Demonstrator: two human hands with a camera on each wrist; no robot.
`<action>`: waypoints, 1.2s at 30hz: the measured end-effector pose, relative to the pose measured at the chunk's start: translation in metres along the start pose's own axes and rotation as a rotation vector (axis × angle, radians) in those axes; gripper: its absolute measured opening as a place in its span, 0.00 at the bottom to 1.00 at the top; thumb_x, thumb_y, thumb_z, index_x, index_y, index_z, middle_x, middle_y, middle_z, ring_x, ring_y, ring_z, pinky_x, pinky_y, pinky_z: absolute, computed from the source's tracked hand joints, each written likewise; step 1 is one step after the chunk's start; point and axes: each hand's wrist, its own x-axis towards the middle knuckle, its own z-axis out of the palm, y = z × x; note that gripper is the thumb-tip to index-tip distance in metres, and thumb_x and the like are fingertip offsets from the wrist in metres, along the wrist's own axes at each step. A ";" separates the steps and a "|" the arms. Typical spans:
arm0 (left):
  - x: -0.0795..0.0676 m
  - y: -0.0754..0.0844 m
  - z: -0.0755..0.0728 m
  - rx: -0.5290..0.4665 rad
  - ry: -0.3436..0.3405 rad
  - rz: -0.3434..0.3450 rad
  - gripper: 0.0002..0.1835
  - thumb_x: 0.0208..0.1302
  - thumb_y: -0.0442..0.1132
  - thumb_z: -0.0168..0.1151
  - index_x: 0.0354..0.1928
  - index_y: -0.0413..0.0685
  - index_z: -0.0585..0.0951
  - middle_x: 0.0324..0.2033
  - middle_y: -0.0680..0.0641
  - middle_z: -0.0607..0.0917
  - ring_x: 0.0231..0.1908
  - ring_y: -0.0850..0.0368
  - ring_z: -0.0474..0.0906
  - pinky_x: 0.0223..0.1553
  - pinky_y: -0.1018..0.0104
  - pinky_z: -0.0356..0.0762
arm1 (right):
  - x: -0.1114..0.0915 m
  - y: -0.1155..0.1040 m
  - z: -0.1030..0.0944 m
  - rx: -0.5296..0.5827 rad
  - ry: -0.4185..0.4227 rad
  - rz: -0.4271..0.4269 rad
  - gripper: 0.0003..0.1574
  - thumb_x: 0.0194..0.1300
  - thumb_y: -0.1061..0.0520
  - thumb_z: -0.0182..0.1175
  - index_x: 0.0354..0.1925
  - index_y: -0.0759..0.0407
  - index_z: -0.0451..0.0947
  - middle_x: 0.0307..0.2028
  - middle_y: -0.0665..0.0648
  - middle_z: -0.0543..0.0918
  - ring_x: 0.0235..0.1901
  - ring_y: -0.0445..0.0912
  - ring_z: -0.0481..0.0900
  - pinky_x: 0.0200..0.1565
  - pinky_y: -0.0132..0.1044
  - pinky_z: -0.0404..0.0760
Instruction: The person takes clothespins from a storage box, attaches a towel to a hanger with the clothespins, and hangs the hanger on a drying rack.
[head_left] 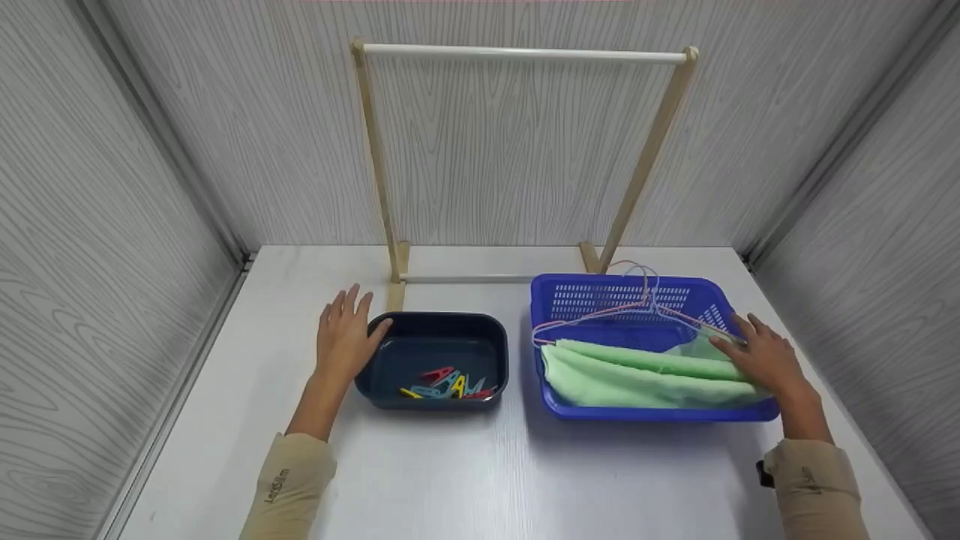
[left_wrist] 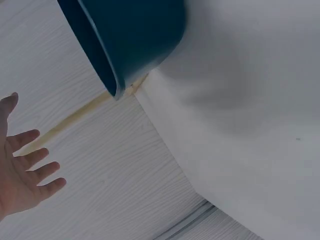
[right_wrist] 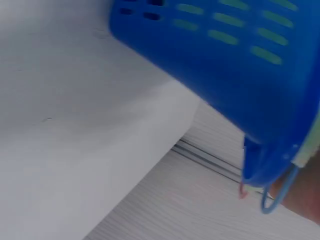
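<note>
My left hand (head_left: 345, 341) is beside the left end of a dark blue basin (head_left: 431, 319), its thumb close to the rim. In the left wrist view the fingers (left_wrist: 37, 175) are spread and hold nothing. Several red, yellow and grey-blue clothespins (head_left: 450, 384) lie in the basin. My right hand (head_left: 765, 356) rests at the right rim of a blue plastic basket (head_left: 622, 285), its fingers loosely extended near the folded light green cloth (head_left: 637, 375). Pink and light blue hangers (head_left: 600, 313) lie across the basket. Most of the right hand is cut off in the right wrist view.
Behind the containers stands a wooden rack (head_left: 379, 165) with a white top bar (head_left: 525, 53). The white table (head_left: 480, 472) meets wood-grain panels (head_left: 487, 150) at the back and sides.
</note>
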 end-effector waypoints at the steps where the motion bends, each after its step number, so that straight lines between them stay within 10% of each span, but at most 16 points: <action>1: -0.002 0.002 0.003 -0.010 0.012 0.006 0.30 0.64 0.51 0.56 0.59 0.34 0.70 0.60 0.33 0.64 0.61 0.37 0.57 0.59 0.45 0.52 | -0.001 0.002 0.002 0.004 -0.005 0.003 0.48 0.65 0.35 0.47 0.66 0.70 0.52 0.62 0.79 0.51 0.56 0.77 0.50 0.51 0.71 0.46; 13: -0.018 0.023 0.030 -0.137 0.112 0.071 0.17 0.60 0.40 0.61 0.46 0.33 0.78 0.50 0.37 0.75 0.53 0.41 0.68 0.53 0.47 0.64 | -0.007 0.007 0.014 -0.004 0.001 0.040 0.52 0.67 0.34 0.42 0.66 0.75 0.46 0.62 0.78 0.54 0.56 0.74 0.57 0.52 0.66 0.54; 36: -0.031 0.055 0.059 -0.156 -0.138 0.032 0.13 0.60 0.41 0.62 0.43 0.38 0.80 0.41 0.41 0.81 0.45 0.44 0.75 0.46 0.48 0.71 | -0.006 0.004 0.017 0.001 0.043 0.051 0.51 0.67 0.33 0.40 0.67 0.73 0.47 0.63 0.76 0.54 0.57 0.74 0.54 0.55 0.66 0.44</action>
